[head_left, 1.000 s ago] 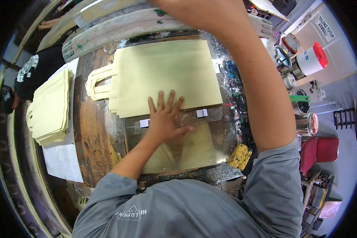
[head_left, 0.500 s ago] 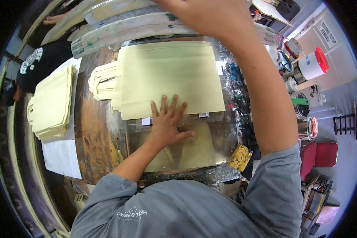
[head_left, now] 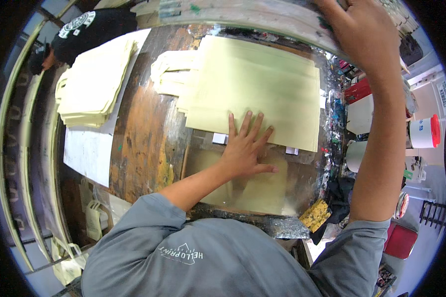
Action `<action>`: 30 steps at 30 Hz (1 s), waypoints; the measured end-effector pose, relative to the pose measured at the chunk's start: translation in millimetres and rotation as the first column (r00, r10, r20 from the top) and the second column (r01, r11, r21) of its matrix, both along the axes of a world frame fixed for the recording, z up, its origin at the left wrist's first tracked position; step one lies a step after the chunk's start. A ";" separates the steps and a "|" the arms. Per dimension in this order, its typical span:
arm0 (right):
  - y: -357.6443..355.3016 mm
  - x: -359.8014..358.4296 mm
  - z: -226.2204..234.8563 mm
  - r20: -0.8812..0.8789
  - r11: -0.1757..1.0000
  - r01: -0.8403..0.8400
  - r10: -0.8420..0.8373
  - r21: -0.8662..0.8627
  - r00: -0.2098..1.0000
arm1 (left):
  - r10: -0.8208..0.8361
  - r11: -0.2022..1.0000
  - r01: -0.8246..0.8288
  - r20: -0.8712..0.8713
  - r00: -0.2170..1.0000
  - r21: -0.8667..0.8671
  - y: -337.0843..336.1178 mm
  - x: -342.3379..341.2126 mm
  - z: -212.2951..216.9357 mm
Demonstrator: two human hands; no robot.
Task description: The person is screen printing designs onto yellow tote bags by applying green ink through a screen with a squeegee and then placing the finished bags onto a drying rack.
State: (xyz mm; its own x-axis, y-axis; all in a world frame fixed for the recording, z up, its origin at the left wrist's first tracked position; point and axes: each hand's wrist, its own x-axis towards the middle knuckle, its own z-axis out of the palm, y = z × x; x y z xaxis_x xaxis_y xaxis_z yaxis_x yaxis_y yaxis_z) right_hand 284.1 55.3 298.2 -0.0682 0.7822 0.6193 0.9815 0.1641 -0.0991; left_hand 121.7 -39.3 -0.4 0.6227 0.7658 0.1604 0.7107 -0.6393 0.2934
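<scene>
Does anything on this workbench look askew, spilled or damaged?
Nothing looks broken or spilled. The worn wooden workbench is heavily stained with old paint. The pale yellow fabric tote bag lies flat under the left hand. The stack of pale yellow bags on the left is slightly fanned, its edges not squared.

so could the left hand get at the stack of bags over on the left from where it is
Probably yes. The left hand lies flat on the near edge of the top bag, holding nothing, and only bare worn tabletop lies between it and the stack. It would have to lift off the bag first.
</scene>
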 end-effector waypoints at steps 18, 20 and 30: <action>24.0 41.6 4.8 0.037 0.980 -0.127 0.122 0.151 0.992 | 0.169 0.975 -0.128 -0.237 0.957 0.180 311.4 -43.7 13.4; 15.5 38.3 8.8 0.050 0.980 -0.109 0.102 0.167 0.994 | 0.157 0.985 -0.138 -0.217 0.964 0.101 305.3 -44.4 15.2; 13.4 41.0 22.1 0.063 0.988 -0.106 0.113 -0.110 0.992 | 0.013 0.996 -0.013 0.002 1.000 0.086 137.1 35.2 21.6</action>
State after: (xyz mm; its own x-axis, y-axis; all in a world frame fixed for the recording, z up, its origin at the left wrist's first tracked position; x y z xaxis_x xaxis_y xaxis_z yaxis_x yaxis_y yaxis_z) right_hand 325.0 68.6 320.3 -0.1968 0.8287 0.5240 0.9632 0.2632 -0.0545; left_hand 157.0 97.8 21.2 0.6124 0.7573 0.2266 0.7189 -0.6528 0.2389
